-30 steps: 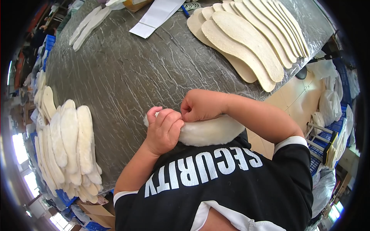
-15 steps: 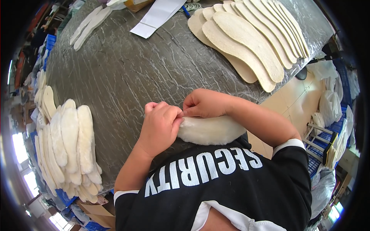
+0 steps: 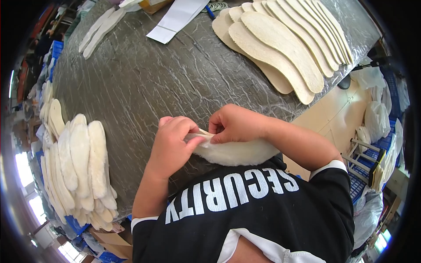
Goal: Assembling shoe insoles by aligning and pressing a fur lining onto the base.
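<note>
A person's left hand (image 3: 172, 142) and right hand (image 3: 234, 125) both pinch one end of a fluffy white insole (image 3: 234, 152), held at the near edge of a grey table (image 3: 144, 83), against the person's chest. A stack of fluffy insoles (image 3: 81, 166) lies to the left. Flat beige insoles (image 3: 280, 48) fan out across the far right.

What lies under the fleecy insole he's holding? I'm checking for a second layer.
Only the wrinkled grey table shows beneath the fleecy insole; both hands cover its tip.
</note>
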A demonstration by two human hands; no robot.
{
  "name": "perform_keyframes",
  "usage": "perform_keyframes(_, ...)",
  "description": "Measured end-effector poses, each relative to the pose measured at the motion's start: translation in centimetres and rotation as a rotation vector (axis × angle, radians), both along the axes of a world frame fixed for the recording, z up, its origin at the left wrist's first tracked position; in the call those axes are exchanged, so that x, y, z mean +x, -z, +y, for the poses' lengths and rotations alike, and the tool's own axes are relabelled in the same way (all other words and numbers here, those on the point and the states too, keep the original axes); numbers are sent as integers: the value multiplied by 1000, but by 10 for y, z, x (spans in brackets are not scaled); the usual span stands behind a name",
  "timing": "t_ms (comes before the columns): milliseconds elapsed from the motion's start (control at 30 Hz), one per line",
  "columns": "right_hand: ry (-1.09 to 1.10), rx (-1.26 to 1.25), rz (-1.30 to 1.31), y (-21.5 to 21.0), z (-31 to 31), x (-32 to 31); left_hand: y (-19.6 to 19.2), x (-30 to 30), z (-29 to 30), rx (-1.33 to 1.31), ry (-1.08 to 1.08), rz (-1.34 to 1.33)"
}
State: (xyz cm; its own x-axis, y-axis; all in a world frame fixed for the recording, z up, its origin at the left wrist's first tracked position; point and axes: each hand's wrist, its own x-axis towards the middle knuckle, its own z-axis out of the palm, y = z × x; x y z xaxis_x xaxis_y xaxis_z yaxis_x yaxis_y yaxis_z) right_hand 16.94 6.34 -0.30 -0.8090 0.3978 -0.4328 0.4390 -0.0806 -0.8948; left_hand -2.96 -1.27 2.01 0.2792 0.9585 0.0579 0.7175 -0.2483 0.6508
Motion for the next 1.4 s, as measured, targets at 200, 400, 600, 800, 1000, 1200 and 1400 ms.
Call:
perform_keyframes(200,6,22,1,-2,-4,0,0,-14,0,34,68,15)
perform_keyframes(400,-10,125,15,-6,-9,-2,0,-13,0,-4,37,63)
perform_keyframes(600,-91,220,-1,-4,-5,-9,-10,-8,1,-65,-61,38)
perform_keyframes(800,-136,244,-92,-7,-2,-31,1,-20,-2,-108,-165,-68)
perform_keyframes(1000,-99,323,-80,-11,-7,-27,11,-50,-7,-73,-140,-175)
perform_keyframes(1200,-103,326,-146,-19,-9,-31,13,-49,-6,-68,-93,-140)
perform_keyframes(1400,-81,329,-126,-19,-10,-29,14,-46,-5,-70,-55,-62)
